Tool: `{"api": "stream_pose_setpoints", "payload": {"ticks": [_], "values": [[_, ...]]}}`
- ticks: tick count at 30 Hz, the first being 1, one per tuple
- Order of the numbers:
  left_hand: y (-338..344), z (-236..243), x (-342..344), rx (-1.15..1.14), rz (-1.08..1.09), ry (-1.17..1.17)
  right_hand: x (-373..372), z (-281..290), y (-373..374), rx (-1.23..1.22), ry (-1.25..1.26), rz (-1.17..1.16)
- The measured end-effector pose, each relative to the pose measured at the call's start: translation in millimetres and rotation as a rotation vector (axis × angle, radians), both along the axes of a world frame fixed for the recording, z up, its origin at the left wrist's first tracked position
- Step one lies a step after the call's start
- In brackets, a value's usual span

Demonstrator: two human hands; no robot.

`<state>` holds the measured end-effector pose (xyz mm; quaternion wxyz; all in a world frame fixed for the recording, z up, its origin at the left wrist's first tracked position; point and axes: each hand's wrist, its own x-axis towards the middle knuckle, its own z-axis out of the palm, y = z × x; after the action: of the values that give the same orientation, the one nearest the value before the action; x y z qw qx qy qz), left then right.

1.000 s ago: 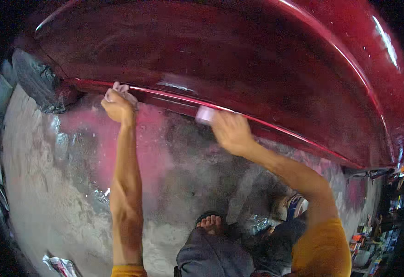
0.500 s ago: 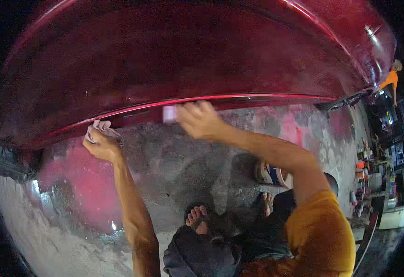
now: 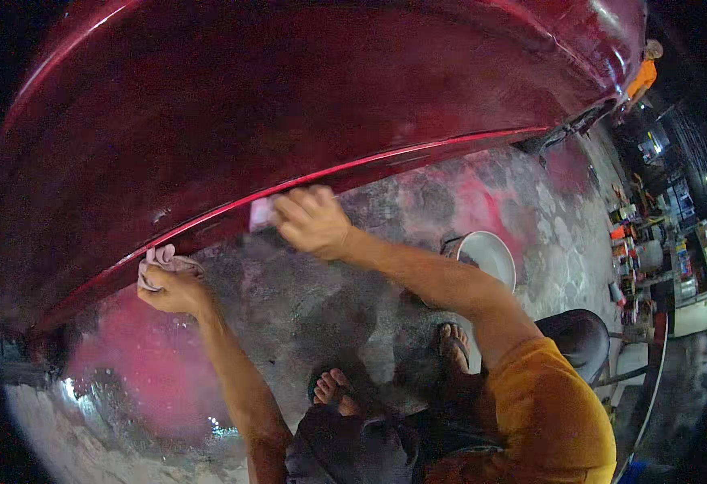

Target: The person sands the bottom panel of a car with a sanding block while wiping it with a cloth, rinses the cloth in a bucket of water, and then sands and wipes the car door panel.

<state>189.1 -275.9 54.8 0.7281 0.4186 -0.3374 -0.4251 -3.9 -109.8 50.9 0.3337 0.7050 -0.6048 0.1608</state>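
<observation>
Across the top, the dark red curved vehicle panel looks smooth and glossy. The crumpled pale pink rag at left is matt cloth. The grey, pink-stained floor appears rough concrete, shiny at lower left. The mustard-yellow sleeve, lower right, is matt fabric.

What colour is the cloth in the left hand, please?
The cloth is pale greyish pink, clearest in the head view.

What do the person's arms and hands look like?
The left hand and right hand have no gloves. The left forearm and right forearm are bare, with no watch showing. A mustard-yellow sleeve covers the right upper arm; the left sleeve isn't visible. The right fingers look blurry.
</observation>
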Motion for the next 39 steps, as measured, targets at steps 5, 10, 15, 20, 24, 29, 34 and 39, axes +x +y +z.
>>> {"api": "stream_pose_setpoints", "payload": {"ticks": [5,10,15,20,24,29,34,39], "values": [[5,-4,-13,-0.032,0.120,0.045,-55,-12,55,-0.631,-0.444,-0.472],[67,-15,-65,0.035,-0.295,0.061,-5,-49,12,-0.709,-0.825,-0.823],[80,-26,-87,-0.205,-0.284,-0.117,-33,-33,-1,-0.853,-1.124,-0.925],[74,-20,-78,-0.224,-0.340,-0.082,-75,11,21,-1.076,-1.601,-0.850],[78,-5,-80,-0.363,-0.220,-0.493,-46,11,3,-0.789,-1.145,-1.077],[75,-5,-65,-0.349,-0.281,-0.661,-96,15,29,-0.880,-1.185,-1.079],[74,-2,-63,-0.610,-0.213,-0.842,-116,31,47,-0.981,-1.572,-1.093],[80,16,-73,-0.910,-0.216,-1.201,-86,9,18,-1.055,-1.728,-1.017]]}}
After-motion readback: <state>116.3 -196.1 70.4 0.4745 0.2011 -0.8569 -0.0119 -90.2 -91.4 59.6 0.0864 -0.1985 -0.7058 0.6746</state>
